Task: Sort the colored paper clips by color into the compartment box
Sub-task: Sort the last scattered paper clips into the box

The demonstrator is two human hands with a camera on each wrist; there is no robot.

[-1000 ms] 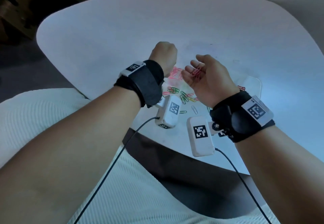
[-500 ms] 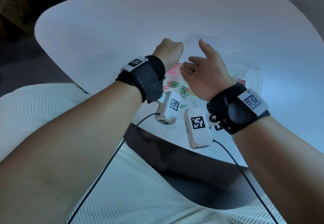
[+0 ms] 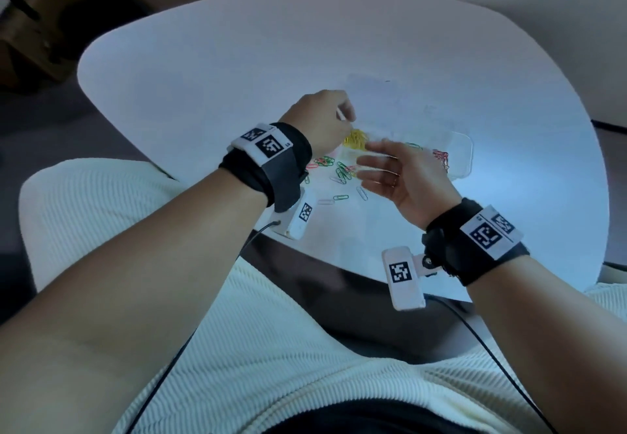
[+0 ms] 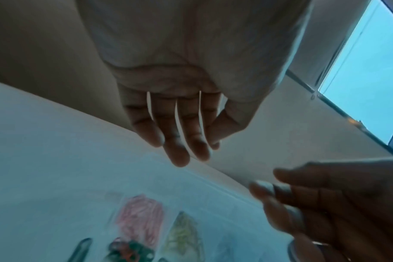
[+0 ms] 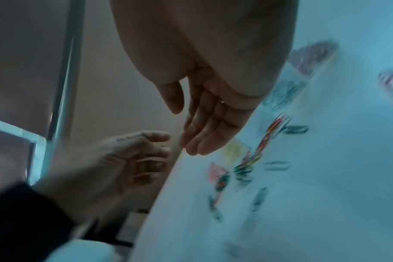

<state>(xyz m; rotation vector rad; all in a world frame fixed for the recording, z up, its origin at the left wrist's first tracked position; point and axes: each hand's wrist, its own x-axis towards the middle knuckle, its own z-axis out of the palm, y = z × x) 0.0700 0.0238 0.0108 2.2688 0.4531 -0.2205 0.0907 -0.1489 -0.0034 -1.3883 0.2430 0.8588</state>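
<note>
A clear compartment box (image 3: 469, 157) lies on the white table (image 3: 203, 77). It holds yellow clips (image 3: 354, 138) in one compartment and red clips (image 3: 441, 158) in another at the right. Pink clips (image 4: 141, 216) lie beside the yellow clips (image 4: 184, 235) in the left wrist view. Loose green clips (image 3: 342, 172) and a few pale clips (image 3: 361, 192) lie in front of the box. My left hand (image 3: 325, 117) hovers just left of the yellow clips, its fingers (image 4: 180, 141) straight and empty. My right hand (image 3: 383, 168) hovers over the loose clips, its fingers (image 5: 202, 138) straight and holding nothing.
The table's near edge (image 3: 325, 257) runs just below my wrists, with my lap in pale ribbed fabric (image 3: 271, 348) under it. Cables (image 3: 163, 376) hang from the wrist cameras. A dark wooden piece of furniture (image 3: 30, 33) stands at the far left, off the table.
A second ago my right hand lay palm up with pink clips in it; now it is turned over, lower and empty. My left hand has uncurled and shifted right toward the yellow clips.
</note>
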